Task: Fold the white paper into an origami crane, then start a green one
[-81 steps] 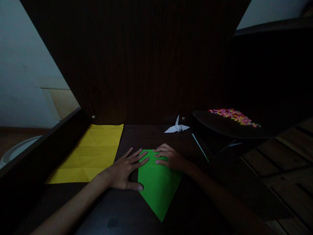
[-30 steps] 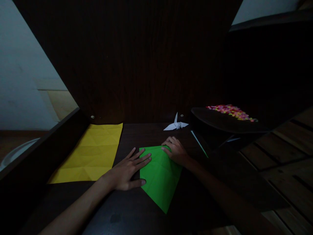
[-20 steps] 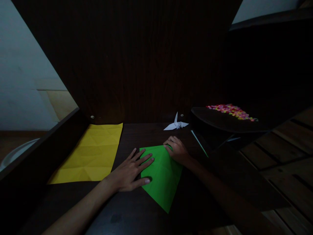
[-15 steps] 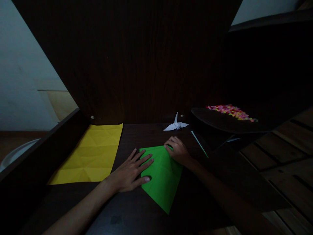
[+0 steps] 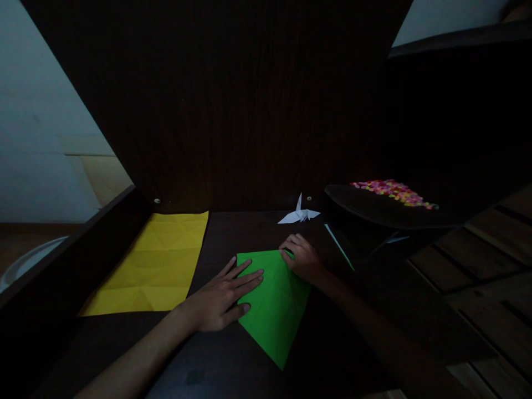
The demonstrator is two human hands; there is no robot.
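Observation:
A sheet of green paper (image 5: 276, 310) with crease lines lies on the dark tabletop (image 5: 245, 230), one corner pointing toward me. Across its left side rests my left hand (image 5: 224, 296), fingers spread and flat on the paper. My right hand (image 5: 302, 257) is closed at the far edge, its thumb and fingers pinching the green paper, which rises slightly beneath it. Just beyond the right hand sits a white folded paper crane (image 5: 299, 215). To the right of that hand lies a thin strip of paper (image 5: 339, 247), pale with a green edge.
A creased yellow sheet (image 5: 153, 263) lies at the left beside a low dark side board (image 5: 78, 238). At the right, a raised curved shelf (image 5: 357, 205) carries many small pink, red and yellow pieces (image 5: 393, 190). A tall dark panel (image 5: 241, 111) stands behind.
My left hand has shifted slightly on the green paper, its fingers now closer together. The paper's near corner has moved a little toward me and left. My right hand keeps its pinch.

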